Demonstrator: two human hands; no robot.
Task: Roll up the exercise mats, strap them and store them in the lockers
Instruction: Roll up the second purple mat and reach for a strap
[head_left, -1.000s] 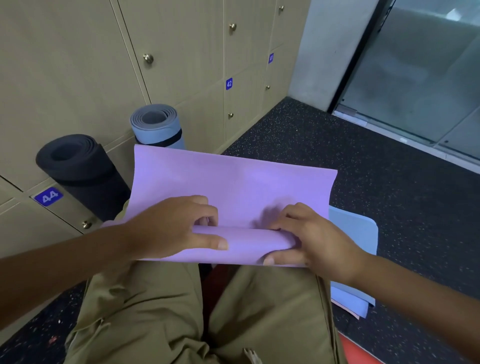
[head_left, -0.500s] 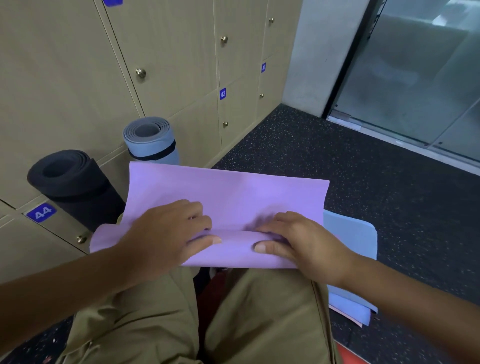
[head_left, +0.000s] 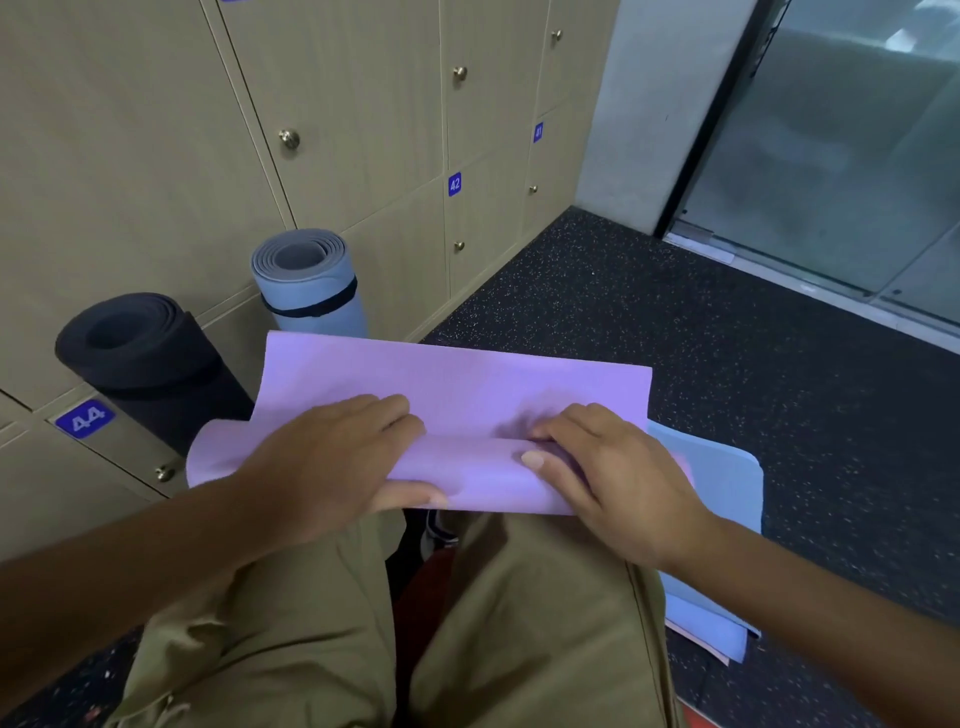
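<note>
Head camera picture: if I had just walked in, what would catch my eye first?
The purple mat in the middle, spread over the person's knees, with the left hand and right hand curling its near edge into a roll. Behind it, a black rolled mat and a blue rolled mat with a dark strap stand against the numbered lockers.
</note>
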